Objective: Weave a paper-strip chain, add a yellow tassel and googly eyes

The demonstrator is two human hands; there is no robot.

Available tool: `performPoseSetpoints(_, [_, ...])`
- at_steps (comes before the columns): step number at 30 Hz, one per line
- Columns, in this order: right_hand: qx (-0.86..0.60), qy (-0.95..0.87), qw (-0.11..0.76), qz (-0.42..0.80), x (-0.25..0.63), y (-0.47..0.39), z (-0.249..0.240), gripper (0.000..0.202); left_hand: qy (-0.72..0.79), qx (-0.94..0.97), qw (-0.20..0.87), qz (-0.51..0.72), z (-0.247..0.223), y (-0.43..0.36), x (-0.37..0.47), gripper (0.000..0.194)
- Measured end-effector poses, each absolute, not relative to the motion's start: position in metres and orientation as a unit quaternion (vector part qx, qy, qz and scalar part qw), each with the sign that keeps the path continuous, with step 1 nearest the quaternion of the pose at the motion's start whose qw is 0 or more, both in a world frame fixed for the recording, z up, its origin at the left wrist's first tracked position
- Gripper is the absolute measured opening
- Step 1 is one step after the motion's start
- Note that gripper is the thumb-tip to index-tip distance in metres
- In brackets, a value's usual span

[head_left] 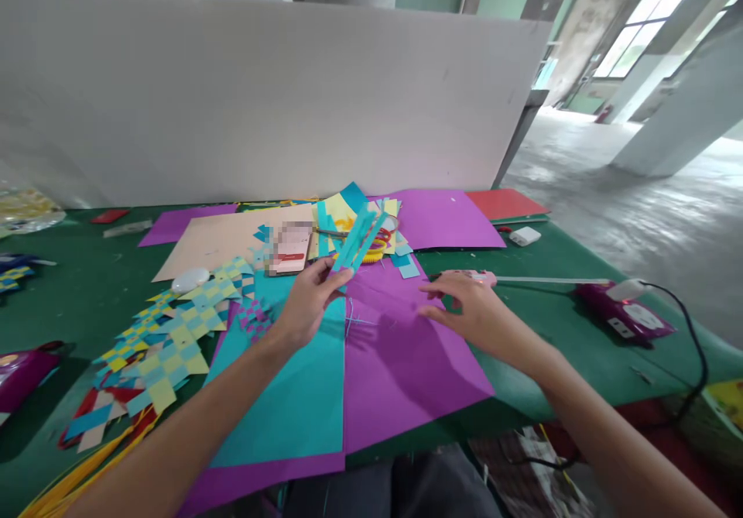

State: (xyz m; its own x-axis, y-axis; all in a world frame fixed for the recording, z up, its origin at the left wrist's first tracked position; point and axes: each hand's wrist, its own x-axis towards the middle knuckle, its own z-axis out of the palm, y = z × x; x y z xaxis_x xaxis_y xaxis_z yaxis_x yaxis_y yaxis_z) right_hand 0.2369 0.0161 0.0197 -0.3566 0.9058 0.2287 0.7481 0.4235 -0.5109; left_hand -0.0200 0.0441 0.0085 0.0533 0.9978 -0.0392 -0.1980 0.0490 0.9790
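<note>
My left hand [310, 297] pinches a bundle of narrow teal paper strips [358, 241], which slant up and away to the right. Over the purple sheet [400, 379] my right hand [458, 301] hovers with its fingers apart and nothing between them. A teal sheet [290, 394] lies to the left, partly on purple paper. Behind the strips are yellow and teal paper pieces [337, 212] and a yellow roll [374, 253]. The pink glue gun [479, 277] lies just behind my right hand.
Woven checkered paper pieces [179, 340] are heaped at the left, near a white oval object [190, 280]. A phone [293, 248] lies behind my left hand. At the right are a purple device [624, 313] with a black cable and a white adapter [525, 236]. A pale partition [279, 100] stands behind.
</note>
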Motion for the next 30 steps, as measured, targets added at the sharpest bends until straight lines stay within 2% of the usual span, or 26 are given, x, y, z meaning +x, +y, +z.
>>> performPoseSetpoints(3, [-0.478,-0.776,0.294,0.288,0.207,0.026,0.03,0.035,0.445,0.48,0.558,0.511,0.005,0.032,-0.012,0.024])
performPoseSetpoints(6, [-0.406,-0.764,0.287,0.411,0.191,0.041,0.034,0.034,0.447,0.533,0.528,0.488,-0.002,0.026,-0.009,0.027])
performPoseSetpoints(8, [-0.396,-0.753,0.281,0.444,0.188,0.049,0.032,0.032,0.455,0.571,0.5,0.465,-0.005,0.024,-0.009,0.027])
performPoseSetpoints(13, [-0.436,-0.719,0.291,0.457,0.186,0.047,0.019,0.037,0.491,0.654,0.437,0.375,-0.002,0.023,-0.01,0.029])
performPoseSetpoints(16, [-0.438,-0.716,0.296,0.456,0.186,0.043,0.015,0.037,0.484,0.662,0.466,0.331,0.002,0.021,-0.008,0.03])
performPoseSetpoints(21, [-0.397,-0.727,0.29,0.48,0.188,0.045,0.008,0.031,0.464,0.663,0.492,0.322,0.004,0.018,-0.006,0.028])
performPoseSetpoints(23, [-0.395,-0.727,0.28,0.487,0.188,0.046,0.008,0.031,0.463,0.679,0.474,0.315,0.003,0.018,-0.007,0.029])
performPoseSetpoints(27, [-0.419,-0.722,0.278,0.475,0.188,0.044,0.01,0.036,0.468,0.722,0.413,0.299,0.005,0.02,-0.009,0.043])
performPoseSetpoints(30, [-0.429,-0.71,0.275,0.486,0.186,0.044,0.011,0.037,0.462,0.744,0.387,0.289,0.006,0.022,-0.011,0.045])
